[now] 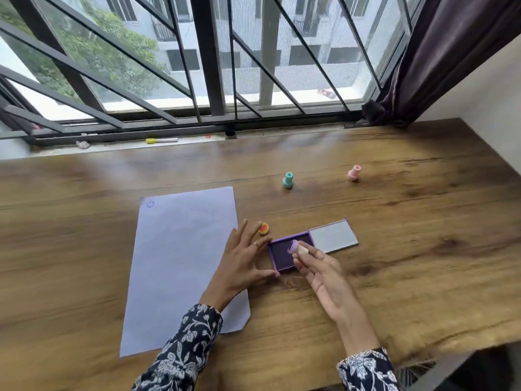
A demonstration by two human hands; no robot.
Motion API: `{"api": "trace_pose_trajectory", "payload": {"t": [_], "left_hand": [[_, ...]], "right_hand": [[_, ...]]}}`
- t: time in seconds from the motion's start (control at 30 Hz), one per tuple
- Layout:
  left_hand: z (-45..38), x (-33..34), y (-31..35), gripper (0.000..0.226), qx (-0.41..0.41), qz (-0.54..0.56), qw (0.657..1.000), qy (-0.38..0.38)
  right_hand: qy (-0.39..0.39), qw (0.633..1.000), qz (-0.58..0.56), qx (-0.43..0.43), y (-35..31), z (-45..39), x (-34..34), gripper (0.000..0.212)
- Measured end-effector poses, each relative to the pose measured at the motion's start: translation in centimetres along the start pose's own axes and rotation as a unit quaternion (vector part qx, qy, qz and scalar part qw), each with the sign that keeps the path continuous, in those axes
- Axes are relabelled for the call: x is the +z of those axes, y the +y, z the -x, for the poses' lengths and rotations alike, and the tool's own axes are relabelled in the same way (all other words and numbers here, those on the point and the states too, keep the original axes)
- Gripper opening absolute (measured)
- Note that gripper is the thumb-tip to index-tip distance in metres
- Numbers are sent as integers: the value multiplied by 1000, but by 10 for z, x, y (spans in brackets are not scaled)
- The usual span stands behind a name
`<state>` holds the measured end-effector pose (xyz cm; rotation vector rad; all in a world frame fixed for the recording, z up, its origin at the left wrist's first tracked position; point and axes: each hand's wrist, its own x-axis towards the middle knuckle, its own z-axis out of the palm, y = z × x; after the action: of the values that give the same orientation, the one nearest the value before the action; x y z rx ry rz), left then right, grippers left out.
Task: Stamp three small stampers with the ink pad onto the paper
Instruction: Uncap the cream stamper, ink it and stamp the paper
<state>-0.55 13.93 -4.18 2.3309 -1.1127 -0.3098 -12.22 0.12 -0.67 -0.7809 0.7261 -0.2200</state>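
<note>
Right now the right hand (318, 273) holds a small stamper (298, 247) with a cream handle and a purple stamping end, its fingers (303, 266) closed around the handle. The stamper is tilted, purple face turned up and to the left, and it hangs just over the open ink pad (284, 253); whether it touches the ink I cannot tell, as the hand is a little blurred.

The ink pad is a purple case with a dark inked surface, lying on the wooden table (394, 235). Its lid (334, 237), pale grey inside, is folded open flat to the right of the pad.

The left hand (242, 261) lies spread and open, holding nothing, with its fingertips against the left and near edges of the ink pad case. A ring (255, 244) shows on one finger. The heel of this hand rests over the right edge of the paper (180, 263), a pale sheet lying lengthwise to the left of the pad. One small round stamp mark (150, 204) sits near the paper's far left corner.

A yellow and orange stamper (264, 229) stands just beyond the left hand's fingers, between paper and pad. Farther back on the table stand a teal stamper (288, 180) and, well apart to its right, a pink stamper (354, 173) that leans slightly. Both sleeves (183, 351) are dark with a white floral print.
</note>
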Motion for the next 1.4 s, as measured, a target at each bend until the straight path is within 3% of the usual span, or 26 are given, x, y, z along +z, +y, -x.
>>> {"api": "trace_pose_trajectory", "payload": {"t": [0.07, 0.13, 0.3, 0.47, 0.6, 0.9, 1.07, 1.2, 1.27, 1.4], "left_hand": [[0, 0, -1, 80, -6, 3, 1000, 1], [1, 1, -1, 79, -8, 9, 1000, 5], [2, 1, -2, 77, -12, 22, 1000, 11], [3, 1, -1, 75, -15, 33, 999, 13], [4, 1, -1, 73, -13, 38, 999, 14], [1, 1, -4, 72, 12, 34, 999, 19], [5, -3, 0, 80, 15, 12, 1000, -10], [20, -25, -15, 82, 3, 35, 999, 31], [33, -43, -38, 67, -18, 29, 996, 88], [63, -89, -103, 43, -113, 38, 979, 163]], "right_hand": [[31, 995, 94, -21, 1, 1, 3, 13], [76, 967, 236, -64, 1, 1, 7, 10], [132, 814, 540, -168, 0, 5, 20, 9], [106, 724, 643, -226, 11, 2, 30, 13], [79, 690, 662, -281, 18, 3, 30, 15], [27, 669, 706, -229, 9, -19, 36, 18], [64, 690, 708, -140, 5, -21, 38, 22], [131, 677, 706, -162, 3, -15, 56, 28], [147, 727, 649, -168, 7, -12, 72, 26], [81, 885, 426, -168, 28, -14, 125, 10]]}}
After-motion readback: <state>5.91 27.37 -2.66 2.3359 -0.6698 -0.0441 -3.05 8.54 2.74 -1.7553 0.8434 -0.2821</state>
